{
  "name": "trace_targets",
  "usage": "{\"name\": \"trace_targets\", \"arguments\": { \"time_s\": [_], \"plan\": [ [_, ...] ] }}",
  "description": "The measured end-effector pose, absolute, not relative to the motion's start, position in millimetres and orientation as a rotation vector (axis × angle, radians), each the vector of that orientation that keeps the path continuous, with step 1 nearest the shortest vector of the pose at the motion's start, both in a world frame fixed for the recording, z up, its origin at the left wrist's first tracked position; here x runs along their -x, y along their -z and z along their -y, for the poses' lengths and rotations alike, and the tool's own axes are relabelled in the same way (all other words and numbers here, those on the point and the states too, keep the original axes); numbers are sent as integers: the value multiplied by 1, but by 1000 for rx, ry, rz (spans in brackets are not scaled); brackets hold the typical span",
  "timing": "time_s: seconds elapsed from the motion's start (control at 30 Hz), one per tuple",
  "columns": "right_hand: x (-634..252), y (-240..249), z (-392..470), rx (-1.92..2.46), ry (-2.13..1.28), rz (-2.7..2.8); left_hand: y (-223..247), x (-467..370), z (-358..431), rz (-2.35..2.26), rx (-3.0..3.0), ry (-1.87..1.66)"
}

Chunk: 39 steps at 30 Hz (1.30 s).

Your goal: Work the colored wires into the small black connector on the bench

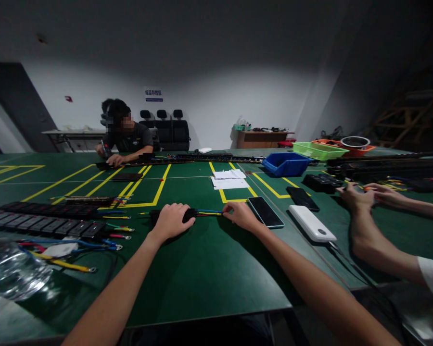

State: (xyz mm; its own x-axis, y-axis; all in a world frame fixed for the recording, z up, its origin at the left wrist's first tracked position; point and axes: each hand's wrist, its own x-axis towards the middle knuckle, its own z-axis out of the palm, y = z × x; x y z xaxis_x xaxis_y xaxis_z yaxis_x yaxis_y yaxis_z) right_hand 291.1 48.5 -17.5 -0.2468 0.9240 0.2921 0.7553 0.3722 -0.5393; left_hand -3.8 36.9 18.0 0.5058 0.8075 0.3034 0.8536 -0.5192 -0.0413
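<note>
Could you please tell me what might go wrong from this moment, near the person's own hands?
The right hand pinches the coloured wires with its fingertips, so they might slip, or bend if pulled against the black part that the left hand holds.
The phone lies close beside the right hand and could be nudged.
The cable of the white power bank runs to the table edge; an arm might catch it.

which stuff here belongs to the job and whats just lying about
Job, apparently:
black part under the left hand
coloured wires pinched in the right hand

Probably just lying about:
pale-edged phone beside the right hand
white boxy device
</note>
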Motion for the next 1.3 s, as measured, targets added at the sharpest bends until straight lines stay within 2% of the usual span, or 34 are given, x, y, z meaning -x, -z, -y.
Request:
{"name": "trace_targets", "arguments": {
  "time_s": [0.53, 1.3],
  "plan": [
    [-290, 32, -58, 1521, -244, 2129, -21, 4, -34, 1459, 2570, 360],
    [-286, 24, -52, 1578, -160, 2147, -14, 6, -36, 1412, 2541, 384]
  ]
}}
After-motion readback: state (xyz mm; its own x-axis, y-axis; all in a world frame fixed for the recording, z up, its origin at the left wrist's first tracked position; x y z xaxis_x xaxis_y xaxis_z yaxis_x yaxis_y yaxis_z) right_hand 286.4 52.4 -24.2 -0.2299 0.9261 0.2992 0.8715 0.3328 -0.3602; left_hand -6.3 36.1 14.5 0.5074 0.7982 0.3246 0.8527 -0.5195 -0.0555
